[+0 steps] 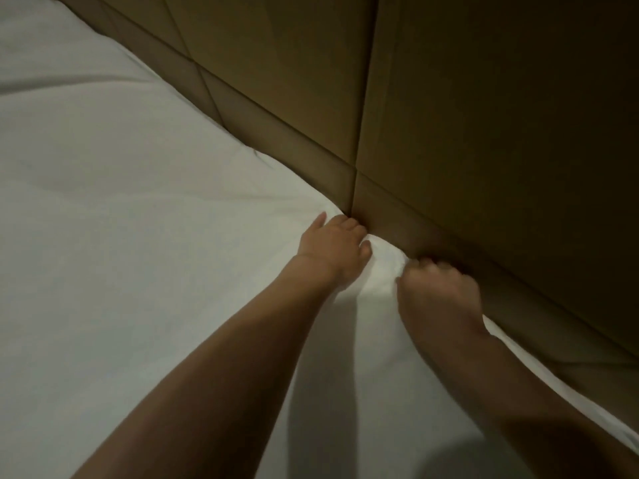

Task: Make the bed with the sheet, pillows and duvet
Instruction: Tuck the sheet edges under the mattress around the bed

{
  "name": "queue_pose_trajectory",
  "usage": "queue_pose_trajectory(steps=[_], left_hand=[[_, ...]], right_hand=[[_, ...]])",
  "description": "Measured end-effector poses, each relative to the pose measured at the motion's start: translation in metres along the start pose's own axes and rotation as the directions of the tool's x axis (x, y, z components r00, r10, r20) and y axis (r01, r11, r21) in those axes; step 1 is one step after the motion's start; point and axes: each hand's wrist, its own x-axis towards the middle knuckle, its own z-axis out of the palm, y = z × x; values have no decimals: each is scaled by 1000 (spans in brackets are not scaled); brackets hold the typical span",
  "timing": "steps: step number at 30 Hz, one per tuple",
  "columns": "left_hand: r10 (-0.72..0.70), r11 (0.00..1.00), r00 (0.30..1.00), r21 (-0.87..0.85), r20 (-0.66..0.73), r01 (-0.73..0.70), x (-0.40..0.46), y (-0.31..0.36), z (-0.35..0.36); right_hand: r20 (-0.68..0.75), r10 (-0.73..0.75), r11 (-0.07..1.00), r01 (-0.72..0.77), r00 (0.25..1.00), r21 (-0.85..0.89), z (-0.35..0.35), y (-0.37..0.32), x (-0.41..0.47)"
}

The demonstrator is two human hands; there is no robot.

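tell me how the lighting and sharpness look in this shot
Head view: dim and warm, the padded headboard falling into dark at right; the sheet is brightest between the left hand and right hand; forearm shadows lie on it; the right hand's fingers look motion-blurred; wide-angle bending curves the mattress edge.

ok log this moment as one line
step: tucking sheet at headboard | left hand: gripping sheet edge | right hand: gripping sheet edge
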Motion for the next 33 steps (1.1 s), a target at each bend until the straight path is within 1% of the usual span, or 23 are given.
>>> queue_pose_trajectory(steps=[1, 3, 4, 6, 7, 8, 9, 11, 12, 14, 17, 20, 24, 25, 29, 33], left_hand=[[-1, 1000, 1000, -24, 6, 1, 5, -1, 0], [19, 996, 1000, -88, 10, -18, 9, -4, 1], [44, 988, 999, -146, -15, -46, 6, -7, 2], [91, 956, 990, -270, -106, -116, -3, -19, 2], [98, 943, 984, -302, -148, -139, -9, -26, 2], [100, 941, 978, -303, -182, -152, -14, -34, 2], [102, 949, 972, -273, -210, -158, -18, -41, 2], [98, 966, 960, -208, -262, -155, -24, -50, 0], [76, 969, 952, -202, -296, -141, -25, -52, -1], [42, 978, 941, -180, -337, -108, -25, -55, -4], [63, 989, 956, -112, -286, -99, -25, -56, -3], [76, 989, 958, -100, -277, -107, -27, -54, 3], [77, 989, 954, -98, -291, -110, -31, -51, 6], [88, 988, 954, -93, -286, -120, -33, -51, 6], [105, 987, 960, -91, -261, -133, -40, -49, 4], [64, 992, 981, -94, -182, -83, -44, -46, 6]], right_hand=[[-5, -31, 1000, 31, 1000, 7, -2, -5, 7], [108, -73, 997, 69, 991, 41, -14, -18, 32], [159, -89, 994, 78, 983, 74, -16, -24, 44], [190, -109, 987, 84, 976, 134, -18, -36, 60], [199, -125, 986, 100, 972, 133, -18, -42, 63], [194, -134, 987, 112, 972, 118, -18, -46, 65], [228, -129, 990, 111, 965, 90, -17, -49, 67], [343, -105, 994, 90, 933, 61, -18, -51, 70], [378, -92, 996, 81, 921, 44, -19, -51, 73], [400, -83, 997, 81, 913, 22, -23, -51, 80], [413, -120, 990, 140, 903, -18, -31, -51, 85], [398, -140, 987, 159, 907, -15, -38, -46, 85], [426, -87, 996, 65, 900, 66, -35, -39, 74], [419, -90, 995, 62, 904, 82, -34, -38, 71], [325, -118, 991, 93, 938, 92, -35, -34, 65], [275, -47, 994, 18, 960, 106, -38, -31, 62]])
